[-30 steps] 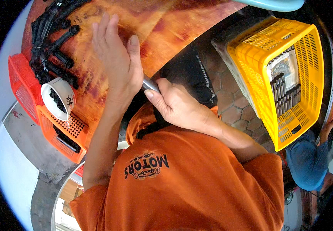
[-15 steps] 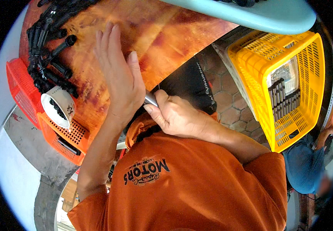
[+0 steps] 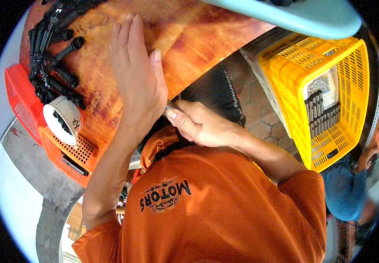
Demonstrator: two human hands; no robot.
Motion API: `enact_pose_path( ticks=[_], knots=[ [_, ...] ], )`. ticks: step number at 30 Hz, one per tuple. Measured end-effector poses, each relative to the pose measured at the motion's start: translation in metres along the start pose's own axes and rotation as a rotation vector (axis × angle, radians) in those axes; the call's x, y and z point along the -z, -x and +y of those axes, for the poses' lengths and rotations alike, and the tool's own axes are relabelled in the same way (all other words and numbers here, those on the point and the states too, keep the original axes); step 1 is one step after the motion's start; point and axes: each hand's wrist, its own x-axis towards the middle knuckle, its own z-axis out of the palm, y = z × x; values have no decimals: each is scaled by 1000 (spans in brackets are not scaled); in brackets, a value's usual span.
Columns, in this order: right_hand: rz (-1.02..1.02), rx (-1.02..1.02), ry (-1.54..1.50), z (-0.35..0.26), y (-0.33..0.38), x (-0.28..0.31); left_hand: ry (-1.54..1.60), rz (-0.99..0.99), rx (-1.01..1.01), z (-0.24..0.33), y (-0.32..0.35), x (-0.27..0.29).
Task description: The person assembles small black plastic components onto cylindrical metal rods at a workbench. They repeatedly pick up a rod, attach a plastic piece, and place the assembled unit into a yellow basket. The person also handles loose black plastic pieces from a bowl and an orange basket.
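My left hand (image 3: 139, 83) lay flat and open on the shiny red-brown wooden bench (image 3: 207, 39), fingers straight, palm down on the smooth top. My right hand (image 3: 200, 125) was closed tight around a thin grey metal rod (image 3: 170, 106). Only a short bit of the rod stuck out past my thumb, right by the heel of my left hand at the near edge of the bench. I could not see its tip, so I cannot tell what kind of tool it was.

I think the rod was hard and stiff and would not bend. It looked smooth, so it could slip. A full fist around its middle seemed the best way to hold it. It looked light enough for one hand.

On the far left of the bench sat a pile of black plastic tube-shaped parts (image 3: 51, 57). They looked hard and a bit bumpy, and they were all mixed up together. Next to them stood a small white paper cup (image 3: 62, 120) with tiny dark bits inside. The cup looked thin and easy to squash.

Under the left edge of the bench was an orange plastic basket with little holes (image 3: 23, 105). To my right stood a big yellow plastic crate with holes in its walls (image 3: 351, 79), with rows of dark thin sticks inside. A pale blue plastic rim (image 3: 294, 15) was at the far side. Down at the right, another person in a blue top (image 3: 343, 188) sat on the six-sided paving stones (image 3: 259, 109).
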Motion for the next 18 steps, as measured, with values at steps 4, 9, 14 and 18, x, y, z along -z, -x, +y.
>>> enact_pose_path(
  ticks=[4,9,14,18],
  knots=[
    [-84,-223,-229,-10,2,8,-18,23,-38,3,-5,-4],
    [246,44,389,-6,3,-21,57,84,-15,-9,11,0],
    [278,18,769,-28,12,-29,197,167,-50,-21,19,5],
    [578,550,782,-33,19,-31,600,272,115,-6,26,32]
  ],
)
